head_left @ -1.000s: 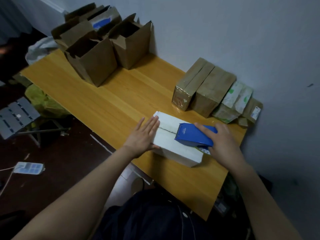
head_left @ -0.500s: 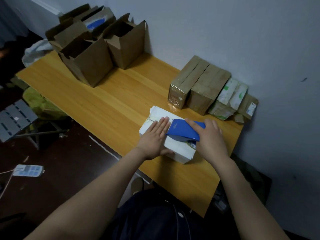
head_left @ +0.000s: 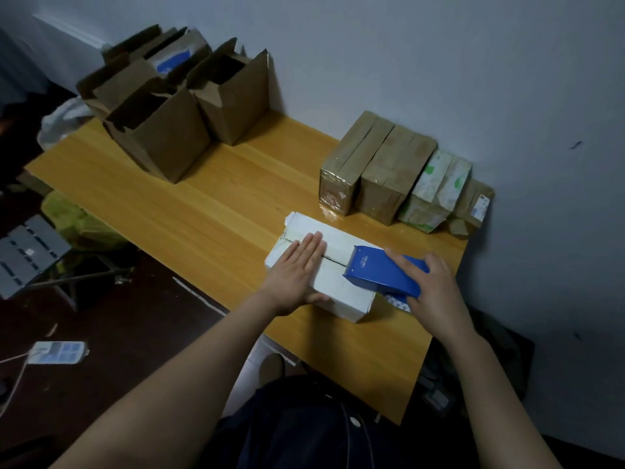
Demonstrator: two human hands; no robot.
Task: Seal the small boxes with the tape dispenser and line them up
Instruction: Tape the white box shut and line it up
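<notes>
A white box [head_left: 341, 292] lies on the wooden table [head_left: 209, 211] near its front right edge, its two top flaps meeting in a dark seam. My left hand [head_left: 297, 269] presses flat on the flaps at the box's left half, fingers straight. My right hand [head_left: 436, 289] grips the blue tape dispenser [head_left: 382, 274], whose toothed front edge rests on the seam at the box's right end. A row of sealed brown and green-printed boxes [head_left: 395, 177] stands against the wall behind.
Several open brown cardboard boxes [head_left: 169, 106] crowd the table's far left corner. The table's right edge is close beside my right hand. Left of the table, on the dark floor, are a grey folding stand [head_left: 27, 255] and a power strip [head_left: 55, 352].
My left hand slid left along the box top. The dispenser, which half a second ago sat close against my left hand, is now back at the box's right end.
</notes>
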